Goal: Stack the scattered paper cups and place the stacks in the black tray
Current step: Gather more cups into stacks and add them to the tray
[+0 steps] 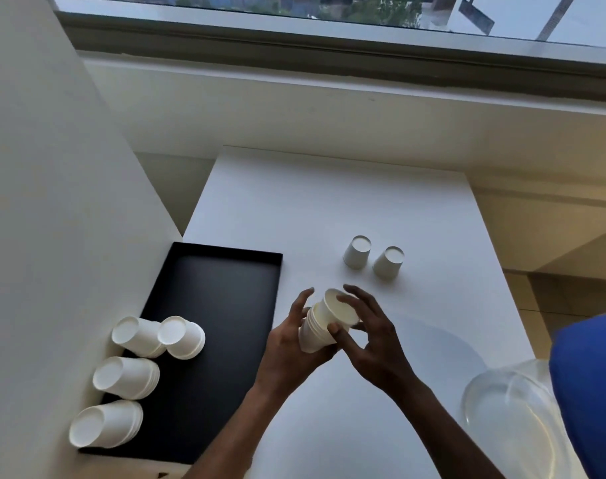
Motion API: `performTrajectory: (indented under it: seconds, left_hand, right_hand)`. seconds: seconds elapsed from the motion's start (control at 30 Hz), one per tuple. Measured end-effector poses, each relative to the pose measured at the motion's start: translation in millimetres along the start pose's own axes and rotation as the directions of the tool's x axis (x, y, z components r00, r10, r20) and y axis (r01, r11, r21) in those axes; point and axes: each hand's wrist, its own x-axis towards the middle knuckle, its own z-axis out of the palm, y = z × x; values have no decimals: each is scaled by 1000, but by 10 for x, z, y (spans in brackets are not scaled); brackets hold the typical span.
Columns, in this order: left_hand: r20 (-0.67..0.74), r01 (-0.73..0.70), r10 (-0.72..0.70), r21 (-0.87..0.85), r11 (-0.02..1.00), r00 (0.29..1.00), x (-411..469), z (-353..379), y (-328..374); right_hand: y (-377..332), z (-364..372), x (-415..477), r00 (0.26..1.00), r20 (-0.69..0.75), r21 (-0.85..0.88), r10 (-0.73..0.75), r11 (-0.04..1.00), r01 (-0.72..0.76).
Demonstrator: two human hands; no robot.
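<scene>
Above the white table, my left hand (289, 335) grips a short stack of white paper cups (313, 335) from below. My right hand (370, 335) pinches the rim of the top cup (339, 311), which sits tilted in the stack. Two single cups (356, 252) (388, 262) stand upside down on the table just beyond my hands. The black tray (222, 299) lies at the left with several upside-down cup stacks (137, 335) (184, 337) (127, 376) (104, 423) along its left side.
A white wall (52, 202) runs close along the tray's left edge. A clear plastic bag (512, 420) lies at the table's near right corner beside a blue sleeve (592, 392). A window ledge (329, 108) runs behind the table.
</scene>
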Motion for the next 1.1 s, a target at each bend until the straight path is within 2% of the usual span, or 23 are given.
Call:
performTrajectory:
  seconds: [0.1,0.3,0.4,0.5,0.63,0.73,0.8,0.93,1.0,1.1]
  left_hand:
    - [-24,17,-18,-48,999,1000,-69,-115,14]
    - [-132,53,-59,-49,997,990,-215,-337,-101]
    - [-191,77,-88,-66,995,978,-321,-467,-168]
    - [-293,124,-162,-146,982,942,-435,-583,-192]
    - [-408,188,-287,-265,946,867,-580,-782,-270]
    - [-447,249,-438,-421,872,780,-657,-935,-331]
    - [-430,281,-525,-511,812,735,-705,-1014,-401]
    - [-368,384,-654,-583,716,660,-827,-1132,-602]
    - [-315,431,-728,-639,637,609,-876,-1154,-660]
    - [-195,483,-846,-747,456,496,-930,-1184,-749]
  right_hand:
    - [7,195,-83,995,100,-42,-26,999,31]
    - [-172,502,-125,977,215,-39,17,999,-9]
    - [-284,654,-112,967,246,111,60,990,-90]
    - [-383,801,-92,955,245,309,164,921,-237]
    - [-482,1057,-180,953,261,277,152,934,-225]
    - [-523,1304,-311,942,311,215,121,957,-194]
    - [-545,1447,-384,949,311,177,51,978,-111]
    - [-577,1729,-435,957,279,148,-75,988,34]
    - [-610,1824,-428,958,259,113,-124,989,97]
    - [-642,1951,-402,947,276,63,-167,986,156]
